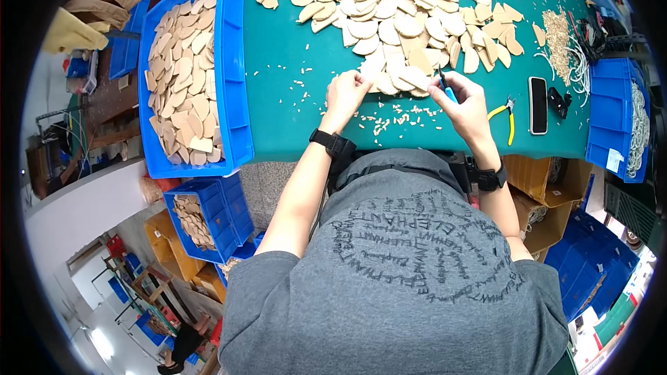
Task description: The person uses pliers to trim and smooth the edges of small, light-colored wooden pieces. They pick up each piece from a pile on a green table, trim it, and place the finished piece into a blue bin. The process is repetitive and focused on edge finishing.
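On the green work table [278, 107] lies a big heap of beige half-round flat pieces [406, 24]. My left hand [345, 99] is at the near edge of the heap, thumb and fingers pinched together; what they hold, if anything, is too small to make out. Across from it, my right hand [464, 105] grips a slim tool with a blue handle [450, 93] and a dark tip, which points up toward the pieces; its exact kind is unclear. Small beige scraps [389, 121] are scattered between my two hands and the table's near edge.
A blue crate [240, 69] full of similar pieces stands at the left. Yellow-handled pliers [511, 128], a phone [538, 105] and a small black object [558, 103] lie to the right. Beyond them are a shavings pile [556, 35] and a blue bin [611, 107] with pale cords.
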Motion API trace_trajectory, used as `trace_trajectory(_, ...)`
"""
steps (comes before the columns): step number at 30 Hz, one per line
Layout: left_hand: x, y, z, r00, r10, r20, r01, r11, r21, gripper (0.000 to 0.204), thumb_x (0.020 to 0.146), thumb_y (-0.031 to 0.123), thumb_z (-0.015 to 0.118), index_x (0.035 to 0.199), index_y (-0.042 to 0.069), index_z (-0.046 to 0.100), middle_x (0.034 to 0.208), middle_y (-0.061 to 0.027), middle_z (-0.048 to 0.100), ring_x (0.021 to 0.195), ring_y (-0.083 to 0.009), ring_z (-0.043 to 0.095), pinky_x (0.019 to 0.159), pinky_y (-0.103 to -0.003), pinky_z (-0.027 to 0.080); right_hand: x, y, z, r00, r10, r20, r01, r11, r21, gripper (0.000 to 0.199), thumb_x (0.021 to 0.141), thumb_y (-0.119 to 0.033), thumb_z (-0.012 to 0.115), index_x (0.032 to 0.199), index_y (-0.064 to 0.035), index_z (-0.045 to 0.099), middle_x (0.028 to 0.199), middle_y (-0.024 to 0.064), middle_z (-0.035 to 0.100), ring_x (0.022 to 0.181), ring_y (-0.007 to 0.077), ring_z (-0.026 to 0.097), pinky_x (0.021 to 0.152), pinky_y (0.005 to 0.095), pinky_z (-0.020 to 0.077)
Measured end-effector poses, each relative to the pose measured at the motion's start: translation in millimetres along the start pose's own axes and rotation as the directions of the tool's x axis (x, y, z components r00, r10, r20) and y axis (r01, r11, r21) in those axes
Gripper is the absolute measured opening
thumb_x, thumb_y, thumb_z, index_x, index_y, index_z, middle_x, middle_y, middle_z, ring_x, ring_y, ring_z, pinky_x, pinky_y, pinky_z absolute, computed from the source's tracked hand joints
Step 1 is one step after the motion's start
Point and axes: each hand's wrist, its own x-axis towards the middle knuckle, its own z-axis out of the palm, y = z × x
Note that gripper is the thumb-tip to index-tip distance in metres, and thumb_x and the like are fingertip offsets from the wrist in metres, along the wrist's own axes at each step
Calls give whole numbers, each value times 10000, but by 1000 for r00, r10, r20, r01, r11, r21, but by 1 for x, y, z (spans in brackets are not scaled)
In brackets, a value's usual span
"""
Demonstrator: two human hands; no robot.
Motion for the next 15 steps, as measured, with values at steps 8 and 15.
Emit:
trace_trajectory(8, -21, 17, -41, 985, 46, -164, -152, 669, -728, 168, 886, 155, 625, 973, 11, 637, 905, -57, 659, 798, -130, 649, 681, -236, 534, 3, -15, 19, 986, 25, 162, -15, 998, -61, 177, 806, -160, 694, 900, -18, 645, 811, 32, 628, 706, 94, 560, 675, 251, 468)
trace_trajectory(15, -58, 58, -77, 990, 118, 79, 37, 326, -945, 335, 851, 116, 679, 1145, 6, 560, 949, -104, 667, 876, -153, 656, 738, -257, 547, 6, -27, 34, 957, -37, 288, 83, 985, -149, 229, 756, -229, 709, 896, -52, 666, 870, 74, 625, 855, 197, 581, 795, 327, 459)
